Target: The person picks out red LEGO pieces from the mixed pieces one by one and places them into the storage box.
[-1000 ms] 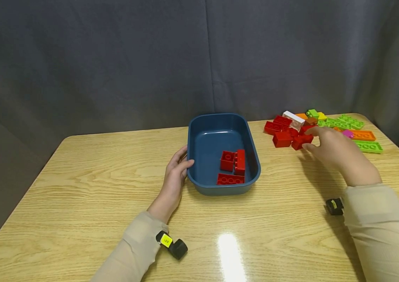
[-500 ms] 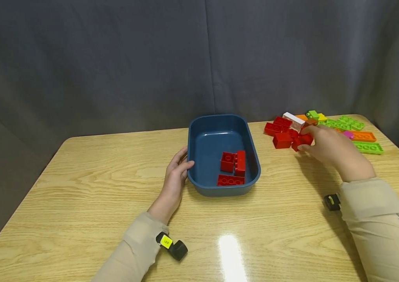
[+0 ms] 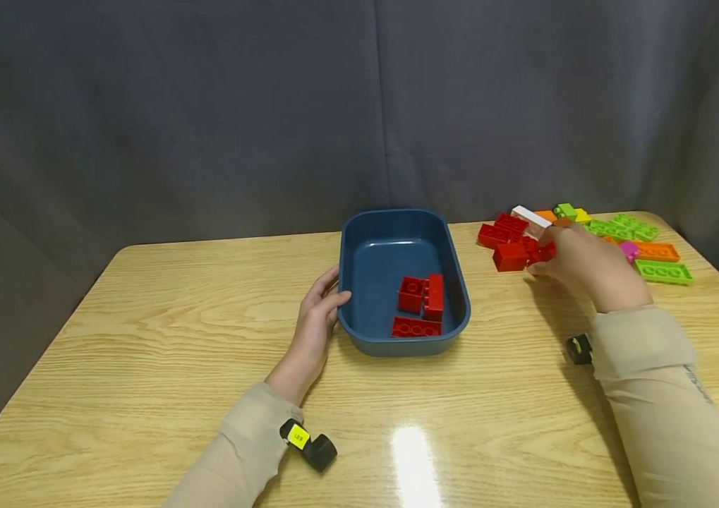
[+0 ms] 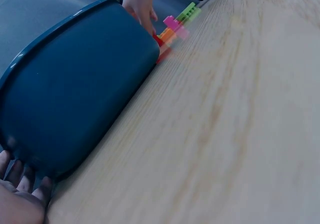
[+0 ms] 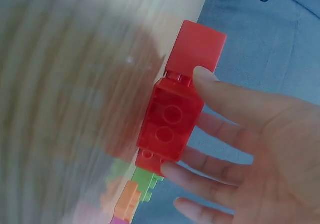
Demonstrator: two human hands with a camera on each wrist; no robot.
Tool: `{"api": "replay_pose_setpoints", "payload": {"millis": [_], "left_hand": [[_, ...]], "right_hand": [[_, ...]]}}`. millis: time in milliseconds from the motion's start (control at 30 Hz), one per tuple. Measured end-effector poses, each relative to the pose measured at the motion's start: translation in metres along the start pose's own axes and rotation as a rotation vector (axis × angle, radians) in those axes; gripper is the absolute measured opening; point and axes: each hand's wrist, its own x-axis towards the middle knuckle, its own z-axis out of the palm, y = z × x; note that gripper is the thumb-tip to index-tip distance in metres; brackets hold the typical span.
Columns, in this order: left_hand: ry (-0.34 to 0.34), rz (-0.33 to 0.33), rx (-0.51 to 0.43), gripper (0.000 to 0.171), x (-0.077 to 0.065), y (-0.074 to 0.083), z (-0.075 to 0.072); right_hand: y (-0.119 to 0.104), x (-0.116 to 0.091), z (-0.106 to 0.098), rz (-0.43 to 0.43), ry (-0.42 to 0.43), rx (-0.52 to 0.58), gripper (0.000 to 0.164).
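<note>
My left hand (image 3: 313, 328) holds the left side of a dark blue bin (image 3: 359, 342), its thumb over the rim. In the left wrist view my left fingers (image 4: 25, 176) touch the bin's outer wall. Inside the bin lie red toy bricks (image 3: 433, 296). At the right, my right hand (image 3: 588, 264) reaches down into a group of red bricks. In the right wrist view its thumb and fingers pinch the ends of a red brick (image 5: 172, 114), hollow side showing. Another red brick (image 5: 197, 46) lies just beyond the thumb. The fingers partly hide the held brick in the head view.
Around my right hand are a white brick (image 3: 532, 217), green plates (image 3: 664, 271), an orange plate (image 3: 657, 251) and a pink piece (image 3: 629, 250). They lie near the table's back right. A grey curtain (image 3: 238, 120) hangs behind the wooden table (image 3: 143, 367).
My right hand has moved slightly left and its fingers have come in closer around the red brick. My left hand and the bin look unchanged.
</note>
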Motion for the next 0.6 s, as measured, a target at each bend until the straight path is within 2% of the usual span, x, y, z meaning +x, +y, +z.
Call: {"api": "replay_pose_setpoints", "payload": {"millis": [167,367,600], "left_hand": [[-0.004,-0.005,-0.009,0.056,0.0,0.001,0.0],[0.007,-0.002,-0.014,0.057,-0.001,0.003,-0.001],[-0.001,-0.004,-0.012,0.057,-0.002,0.003,0.001]], "right_hand": [[0.0,0.006,-0.002,0.042,-0.052,0.03,0.048],[-0.002,0.012,-0.002,0.065,-0.062,0.056,0.038],[0.003,0.015,0.0,0.039,-0.114,0.03,0.034]]}}
